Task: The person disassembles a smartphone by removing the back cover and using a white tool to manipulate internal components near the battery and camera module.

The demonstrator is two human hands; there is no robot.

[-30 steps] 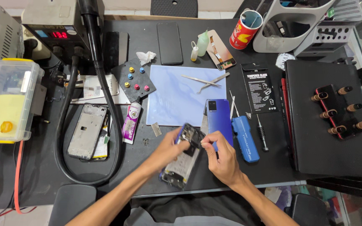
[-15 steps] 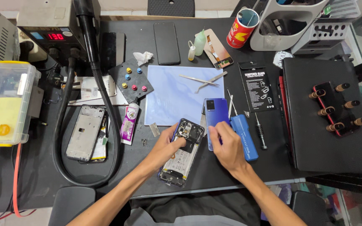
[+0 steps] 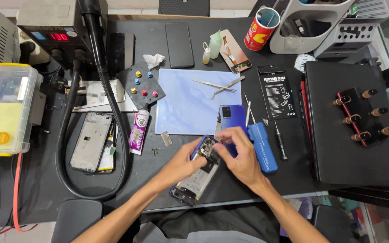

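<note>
1. My left hand (image 3: 186, 163) is curled around the side of the opened phone (image 3: 197, 171), which lies tilted at the near edge of the dark surface (image 3: 32, 180) with its back off and its insides facing up.
2. My right hand (image 3: 241, 155) has its fingertips pressed together at the top corner of that phone; whether they pinch a small part or only press on it, I cannot tell, as my fingers hide the spot.
3. I judge this to be fine work on the upper end of the board, with the left hand steadying and the right hand doing the work.
4. Just past my right hand lies the blue back cover (image 3: 231, 118), partly on the pale blue mat (image 3: 185, 103), with a blue tool case (image 3: 263, 146) beside it and a small screwdriver (image 3: 279, 141) to its right.
5. Tweezers (image 3: 219, 86) rest on the mat, well apart from my hands.
6. The next move calls for a steady left grip and a light, exact touch from the right, since the parts there are small and close together.
</note>
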